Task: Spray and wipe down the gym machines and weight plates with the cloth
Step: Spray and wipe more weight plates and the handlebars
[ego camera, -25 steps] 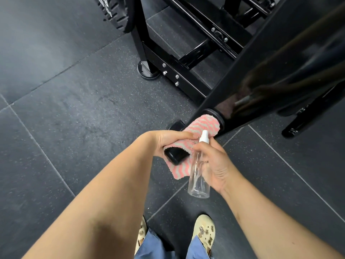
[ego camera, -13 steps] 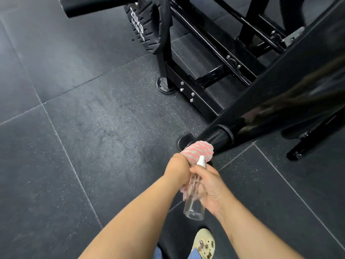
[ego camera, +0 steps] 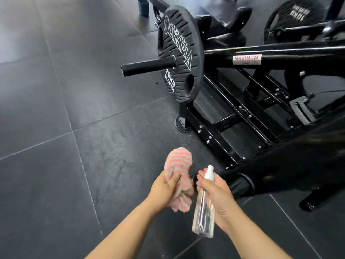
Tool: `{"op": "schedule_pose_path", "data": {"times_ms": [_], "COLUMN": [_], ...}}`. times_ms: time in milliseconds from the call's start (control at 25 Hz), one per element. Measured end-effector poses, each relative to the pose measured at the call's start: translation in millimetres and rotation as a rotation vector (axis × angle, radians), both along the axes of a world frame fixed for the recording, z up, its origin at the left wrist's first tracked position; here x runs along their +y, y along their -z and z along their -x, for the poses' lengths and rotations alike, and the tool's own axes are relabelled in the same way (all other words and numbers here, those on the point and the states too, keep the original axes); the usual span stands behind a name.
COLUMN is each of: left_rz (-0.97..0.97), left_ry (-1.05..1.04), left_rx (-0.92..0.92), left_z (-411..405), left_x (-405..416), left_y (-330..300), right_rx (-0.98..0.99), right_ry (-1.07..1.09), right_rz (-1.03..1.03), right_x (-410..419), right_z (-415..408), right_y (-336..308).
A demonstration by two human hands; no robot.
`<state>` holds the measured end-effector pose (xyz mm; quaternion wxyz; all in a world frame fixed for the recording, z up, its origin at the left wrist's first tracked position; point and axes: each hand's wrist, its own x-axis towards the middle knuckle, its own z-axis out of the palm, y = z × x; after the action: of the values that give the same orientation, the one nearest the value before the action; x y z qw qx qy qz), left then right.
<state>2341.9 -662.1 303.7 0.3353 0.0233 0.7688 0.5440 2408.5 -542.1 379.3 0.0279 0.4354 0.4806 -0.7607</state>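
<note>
Head view is filled mostly by a dark rubber floor, laid in large speckled tiles whose pale seams run diagonally across the scene; a dull scuffed patch is seen on the tile just left of the hands. A black gym machine occupies the right half, its bolted steel frame resting on the floor on a round foot. A black weight plate, marked OLYMPIA and 20kg, is carried upright on a horizontal loading sleeve that juts toward the left. A second plate, marked 10kg, is seen at the far right, partly hidden behind the frame. A white label reading MAXIMUM is fixed to the upper beam. A small dark cylinder stands on the floor at the far top; it may be a cup, but it is too blurred to tell.

Near the bottom centre, a pink and grey striped cloth is bunched in the left hand, the fingers curled round it, apart from the machine. A clear spray bottle with a white nozzle is gripped in the right hand, just right of the cloth and in front of a black capped tube end.
</note>
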Motion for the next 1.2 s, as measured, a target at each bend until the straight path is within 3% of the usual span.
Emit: {"op": "schedule_pose_path", "data": {"times_ms": [160,360,560,680,840,1040,1120,1200], "left_rz": [-0.082,-0.017,-0.042,0.027,0.243,0.231,0.343,0.622], "left_ry": [0.005,-0.097,-0.148,-0.231,-0.123,0.018,0.213,0.532], "left_rx": [-0.06,0.112,0.222,0.41,0.646,0.596,0.612,0.678], "left_z": [73.8,175.5,277.7,356.0,447.1,511.3,527.6,536.4], "left_x": [-47.4,-66.8,-25.6,-2.4,32.2,96.6,109.8,115.7], "left_y": [-41.0,-64.7,-71.4,-65.8,-45.0,-16.1,-5.2,8.0], "right_rx": [0.043,0.044,0.042,0.053,0.04,0.076,0.116,0.111], "right_ry": [0.091,0.102,0.087,0.127,0.183,0.207,0.203,0.198], "right_rz": [-0.106,-0.186,-0.364,-0.478,-0.602,-0.665,-0.74,-0.802], "right_x": [-8.4,-21.0,-0.9,27.2,66.2,89.5,91.6,96.0], "right_z": [64.3,136.9,217.4,284.4,351.4,409.3,419.2,425.7], "right_y": [-22.7,-25.9,-5.1,5.0,9.3,17.4,19.8,22.8]}}
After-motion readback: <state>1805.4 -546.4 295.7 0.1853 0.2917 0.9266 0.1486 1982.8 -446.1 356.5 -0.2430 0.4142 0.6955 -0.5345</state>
